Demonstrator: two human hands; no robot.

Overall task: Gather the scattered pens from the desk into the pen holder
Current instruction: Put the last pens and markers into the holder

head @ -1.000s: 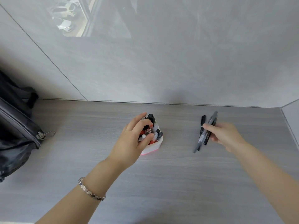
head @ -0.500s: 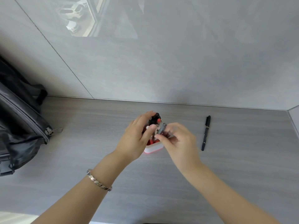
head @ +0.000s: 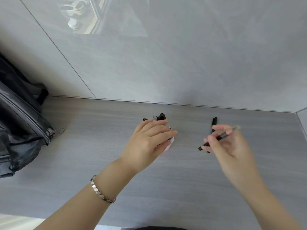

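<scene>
**Left hand over the pen holder, right hand pinching a pen**

Your left hand [head: 149, 141] lies draped over the pen holder [head: 171, 143], fingers spread across its top; only a sliver of its white wall with a pink foot shows at the hand's 4 o'clock. Whether that grip actually clasps the holder, you cannot tell. Rounded black and clear caps of stored pens [head: 160, 117] poke out at 12 o'clock of your knuckles. A link bracelet [head: 101, 191] of faceted silver metal circles that wrist.

Your right hand [head: 230, 146], blurred, has its grip closed around a slim black pen [head: 217, 138] pinched between fingertips, slanting from 8 o'clock up to a pale tip at 2 o'clock. Behind it a second black pen [head: 214, 122] lies flat on the counter [head: 83, 155], partly hidden by your fingers, well apart from the holder.

At 9 o'clock sits a black bag [head: 21, 123], glossy, creased, with a metal zip pull [head: 57, 130] resting on the surface. The counter is grey wood-grain laminate; behind it rises a smooth grey tiled wall [head: 199, 63] with thin joints and a window glare.
</scene>
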